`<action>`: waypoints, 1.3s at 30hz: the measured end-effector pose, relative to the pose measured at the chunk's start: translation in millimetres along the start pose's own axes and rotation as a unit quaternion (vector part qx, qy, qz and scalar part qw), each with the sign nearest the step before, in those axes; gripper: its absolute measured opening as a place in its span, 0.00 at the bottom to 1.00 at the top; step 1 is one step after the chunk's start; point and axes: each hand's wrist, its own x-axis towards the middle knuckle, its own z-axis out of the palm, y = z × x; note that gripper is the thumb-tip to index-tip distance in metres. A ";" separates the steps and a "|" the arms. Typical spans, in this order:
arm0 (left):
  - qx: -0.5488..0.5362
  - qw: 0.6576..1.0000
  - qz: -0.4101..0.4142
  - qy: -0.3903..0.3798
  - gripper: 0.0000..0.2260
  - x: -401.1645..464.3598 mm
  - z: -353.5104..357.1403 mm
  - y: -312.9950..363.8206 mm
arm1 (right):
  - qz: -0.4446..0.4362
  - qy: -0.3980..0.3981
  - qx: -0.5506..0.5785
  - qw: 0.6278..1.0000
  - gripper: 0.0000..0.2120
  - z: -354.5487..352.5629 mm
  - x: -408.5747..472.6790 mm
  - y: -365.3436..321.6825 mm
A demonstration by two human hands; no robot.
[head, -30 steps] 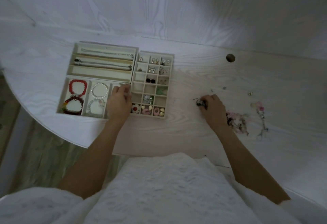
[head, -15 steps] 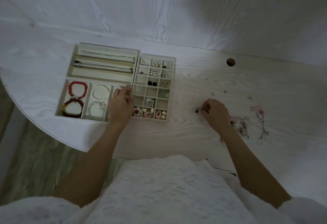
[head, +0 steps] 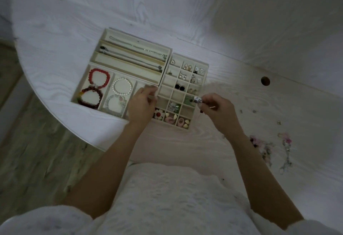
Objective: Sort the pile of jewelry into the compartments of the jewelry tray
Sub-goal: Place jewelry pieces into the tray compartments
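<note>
- Fingers (head: 201, 103) of the right hand (head: 217, 112) are pinching a small blurred trinket (head: 197, 99) above the jewelry tray (head: 201, 88)'s right edge.
- 4 bracelets are lying in 2 compartments; 2 chains are filling the long slots.
- Left hand (head: 142, 104) is resting loosely curled on the tray, holding nothing.
- Leftover pile (head: 263, 147) is lying blurred on the worktop (head: 241, 93).

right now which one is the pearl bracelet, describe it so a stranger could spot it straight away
Start at the jewelry tray on the white table. Below its long necklace slots is a row of bracelet compartments; take the middle one. The pearl bracelet is the white bead ring at its far end, unlike the red bracelet to its left.
</note>
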 end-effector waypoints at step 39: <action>0.240 0.939 0.230 -0.083 0.14 -15.8 -30.9 -7.3 | -0.118 0.004 -0.386 0.915 0.08 114.4 27.8 -3.0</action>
